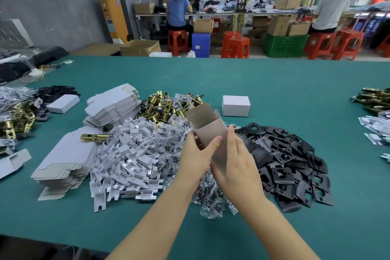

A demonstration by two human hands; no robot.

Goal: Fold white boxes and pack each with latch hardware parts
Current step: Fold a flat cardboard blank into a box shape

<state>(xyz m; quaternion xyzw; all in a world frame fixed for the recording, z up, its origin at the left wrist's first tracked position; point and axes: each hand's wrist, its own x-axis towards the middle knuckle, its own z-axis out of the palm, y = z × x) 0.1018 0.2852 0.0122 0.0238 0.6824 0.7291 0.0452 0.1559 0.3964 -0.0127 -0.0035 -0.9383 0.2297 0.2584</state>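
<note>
Near the left edge of the green surface (274, 82) lies a closed white box (62, 103) beside a heap of brass latches and bagged parts. Next come two stacks of flat box blanks (114, 105), the nearer stack (63, 160) carrying a single brass latch bolt (96, 137). Toward the middle sit a pile of white plastic inserts (130, 154), a mound of brass latch bodies (166, 103) behind it, and small clear bags of screws (179, 133).

Over the middle, held above the bags, is the half-formed box (207, 131), its far end open with flaps standing up. The left hand (196, 158) grips its left side, thumb across the front panel, fingers curled behind. The right hand (238, 158) has its fingers nearly straight, pressed flat along the right wall; whether the thumb pinches underneath is hidden.

The box looks like thin card: light, springy, easily creased, so it is best held by the side walls near the fold lines, not by the loose flaps.

Farther right stands a finished white box (236, 105), then a spread of black strike plates (291, 158), and at the right edge more brass and white parts (375, 112).
</note>
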